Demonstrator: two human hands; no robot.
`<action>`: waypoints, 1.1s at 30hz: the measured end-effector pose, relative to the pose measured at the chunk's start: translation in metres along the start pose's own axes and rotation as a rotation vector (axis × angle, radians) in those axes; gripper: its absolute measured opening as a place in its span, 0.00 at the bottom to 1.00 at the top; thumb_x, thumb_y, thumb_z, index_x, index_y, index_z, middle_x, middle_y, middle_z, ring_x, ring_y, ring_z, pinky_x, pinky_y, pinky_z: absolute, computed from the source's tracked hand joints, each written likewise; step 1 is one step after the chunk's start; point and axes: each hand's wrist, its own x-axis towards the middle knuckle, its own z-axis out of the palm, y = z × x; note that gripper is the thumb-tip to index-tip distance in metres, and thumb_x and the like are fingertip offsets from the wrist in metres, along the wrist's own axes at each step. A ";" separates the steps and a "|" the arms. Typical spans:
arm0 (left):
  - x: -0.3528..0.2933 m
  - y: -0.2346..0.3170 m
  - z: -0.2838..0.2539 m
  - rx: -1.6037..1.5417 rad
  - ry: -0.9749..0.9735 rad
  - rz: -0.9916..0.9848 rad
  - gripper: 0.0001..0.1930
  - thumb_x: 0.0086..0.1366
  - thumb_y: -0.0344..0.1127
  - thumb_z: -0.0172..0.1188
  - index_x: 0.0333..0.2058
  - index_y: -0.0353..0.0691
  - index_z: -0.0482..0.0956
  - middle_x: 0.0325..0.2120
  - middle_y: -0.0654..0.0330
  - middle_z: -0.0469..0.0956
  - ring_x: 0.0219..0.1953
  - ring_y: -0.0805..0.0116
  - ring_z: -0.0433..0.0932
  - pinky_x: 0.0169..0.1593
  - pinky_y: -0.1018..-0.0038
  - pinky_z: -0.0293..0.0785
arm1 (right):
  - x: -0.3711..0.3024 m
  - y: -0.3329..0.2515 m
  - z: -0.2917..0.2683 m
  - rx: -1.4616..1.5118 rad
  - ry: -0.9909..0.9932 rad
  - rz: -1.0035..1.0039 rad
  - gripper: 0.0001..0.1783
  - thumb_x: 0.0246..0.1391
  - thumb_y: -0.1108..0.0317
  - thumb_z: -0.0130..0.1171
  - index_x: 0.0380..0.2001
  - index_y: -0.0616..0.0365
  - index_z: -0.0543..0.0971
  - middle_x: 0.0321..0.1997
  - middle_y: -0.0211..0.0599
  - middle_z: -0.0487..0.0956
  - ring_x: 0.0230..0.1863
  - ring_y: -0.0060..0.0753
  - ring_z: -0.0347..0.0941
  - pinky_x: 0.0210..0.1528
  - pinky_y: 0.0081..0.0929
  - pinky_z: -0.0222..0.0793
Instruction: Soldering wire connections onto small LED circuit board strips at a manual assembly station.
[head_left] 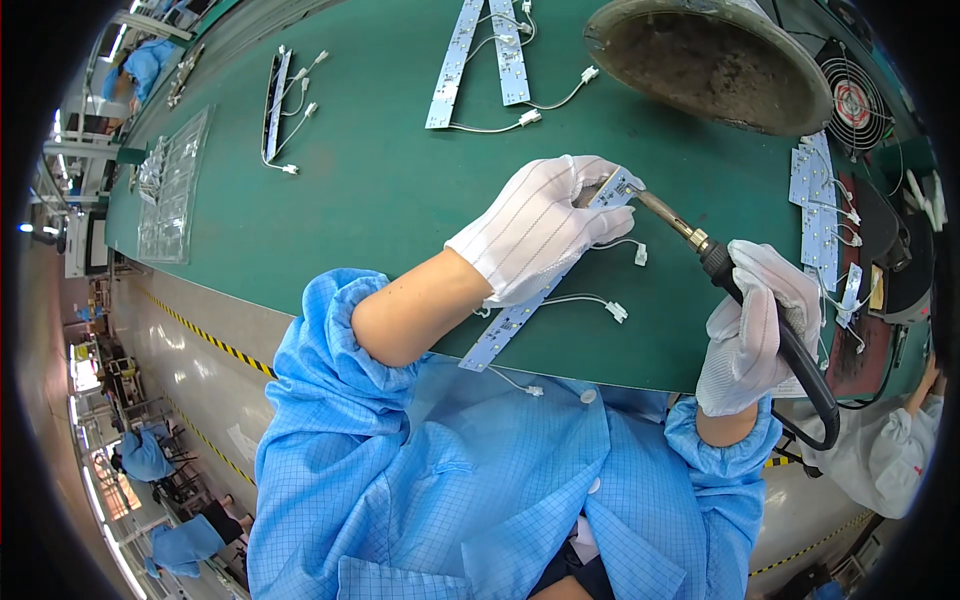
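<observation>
held circuit strip [507, 329] partly covered, far strips [455, 70] cut off above

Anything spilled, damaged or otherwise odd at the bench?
The hood, upper right, has dark brown staining across its inside, so it looks dirty beside the green mat. I see no spill, and no obvious damage on the board in the left hand or the iron in the right hand.

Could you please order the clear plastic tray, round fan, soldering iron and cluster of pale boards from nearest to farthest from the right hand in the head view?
1. Soldering iron: held in the right hand.
2. Cluster of pale boards: on the right.
3. Round fan: upper right.
4. Clear plastic tray: far left.
</observation>
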 end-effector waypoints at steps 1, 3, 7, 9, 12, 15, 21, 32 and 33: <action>0.001 0.000 0.000 0.015 -0.013 -0.013 0.18 0.58 0.41 0.58 0.41 0.32 0.76 0.29 0.47 0.76 0.31 0.51 0.75 0.38 0.65 0.71 | 0.000 0.000 0.000 -0.001 0.001 0.003 0.22 0.50 0.85 0.55 0.46 0.54 0.67 0.39 0.44 0.78 0.37 0.39 0.77 0.40 0.30 0.77; -0.001 0.005 -0.001 0.006 -0.017 -0.035 0.18 0.58 0.40 0.59 0.41 0.32 0.76 0.29 0.47 0.76 0.32 0.51 0.75 0.38 0.65 0.71 | -0.001 0.000 0.001 -0.069 0.006 -0.013 0.19 0.52 0.84 0.54 0.46 0.54 0.68 0.40 0.45 0.77 0.37 0.39 0.77 0.42 0.31 0.77; -0.001 0.002 0.000 0.080 0.010 0.036 0.17 0.57 0.40 0.60 0.41 0.34 0.76 0.28 0.47 0.76 0.31 0.50 0.75 0.37 0.65 0.71 | -0.002 -0.002 0.002 -0.009 0.016 0.036 0.14 0.54 0.81 0.52 0.43 0.55 0.70 0.40 0.46 0.77 0.38 0.39 0.77 0.44 0.33 0.76; -0.002 0.002 0.000 0.081 0.016 0.041 0.17 0.57 0.40 0.61 0.41 0.34 0.76 0.28 0.47 0.76 0.31 0.50 0.74 0.37 0.65 0.71 | -0.001 -0.004 0.001 -0.019 -0.019 0.073 0.11 0.55 0.80 0.51 0.41 0.56 0.72 0.40 0.47 0.77 0.39 0.39 0.77 0.47 0.35 0.75; -0.002 0.003 0.000 0.109 0.024 0.037 0.17 0.57 0.40 0.61 0.40 0.34 0.77 0.28 0.47 0.76 0.30 0.50 0.74 0.36 0.64 0.71 | -0.002 -0.006 0.002 0.121 0.008 0.162 0.09 0.55 0.79 0.51 0.40 0.57 0.73 0.40 0.47 0.77 0.39 0.39 0.77 0.49 0.36 0.74; -0.002 0.009 0.002 0.106 0.022 -0.028 0.16 0.57 0.40 0.61 0.39 0.35 0.78 0.28 0.48 0.76 0.31 0.50 0.74 0.36 0.64 0.71 | -0.004 -0.002 0.003 0.254 0.024 0.171 0.12 0.54 0.80 0.52 0.42 0.57 0.72 0.40 0.46 0.77 0.39 0.39 0.77 0.48 0.35 0.75; -0.004 0.009 -0.003 0.199 0.005 0.090 0.15 0.57 0.39 0.60 0.40 0.36 0.78 0.28 0.49 0.77 0.31 0.52 0.75 0.37 0.65 0.71 | -0.001 0.000 0.001 -0.045 -0.015 -0.052 0.17 0.52 0.79 0.55 0.45 0.55 0.69 0.40 0.45 0.77 0.39 0.40 0.77 0.46 0.35 0.77; -0.001 0.016 -0.008 -0.052 -0.015 -0.186 0.18 0.58 0.39 0.60 0.46 0.37 0.78 0.30 0.57 0.79 0.30 0.73 0.75 0.36 0.75 0.72 | -0.006 -0.001 -0.001 -0.026 -0.016 0.077 0.19 0.52 0.79 0.56 0.46 0.52 0.69 0.40 0.43 0.78 0.39 0.41 0.77 0.45 0.35 0.77; -0.002 0.019 -0.008 -0.065 -0.018 -0.201 0.18 0.58 0.39 0.60 0.45 0.37 0.78 0.30 0.57 0.79 0.29 0.73 0.74 0.36 0.75 0.72 | -0.007 -0.002 -0.001 -0.030 -0.016 0.111 0.18 0.52 0.79 0.56 0.46 0.52 0.69 0.40 0.43 0.78 0.39 0.41 0.77 0.46 0.35 0.77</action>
